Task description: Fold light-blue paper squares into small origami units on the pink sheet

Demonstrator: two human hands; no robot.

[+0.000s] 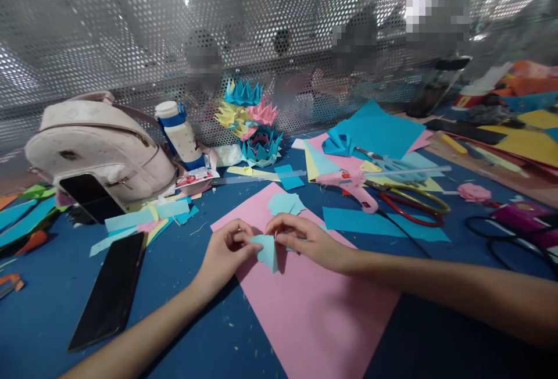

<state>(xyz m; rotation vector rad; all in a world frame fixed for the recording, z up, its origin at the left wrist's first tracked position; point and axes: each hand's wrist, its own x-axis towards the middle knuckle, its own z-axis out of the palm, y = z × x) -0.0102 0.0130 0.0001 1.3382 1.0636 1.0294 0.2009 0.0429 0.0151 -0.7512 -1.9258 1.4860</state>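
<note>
Between my two hands is a small light-blue piece of paper [265, 251], folded, with a scalloped lower edge. My left hand [231, 248] pinches its left side between thumb and fingers. At its upper right, the fingertips of my right hand [300, 236] close on the paper's edge. Both hands are over a large pink sheet of paper [322, 309] that lies turned on the blue table. Just beyond the fingers, more light-blue cut paper [285, 203] rests on the pink sheet. Part of another light-blue piece is hidden behind my right hand.
A pink glue gun [351, 184] and red-and-yellow-handled scissors [414, 204] lie to the right, with a black cord. Left are a black phone [111, 289], paper strips [148, 216] and a backpack [96, 146]. Folded paper flowers [257, 117] and a bottle [178, 135] stand by the perforated metal panel.
</note>
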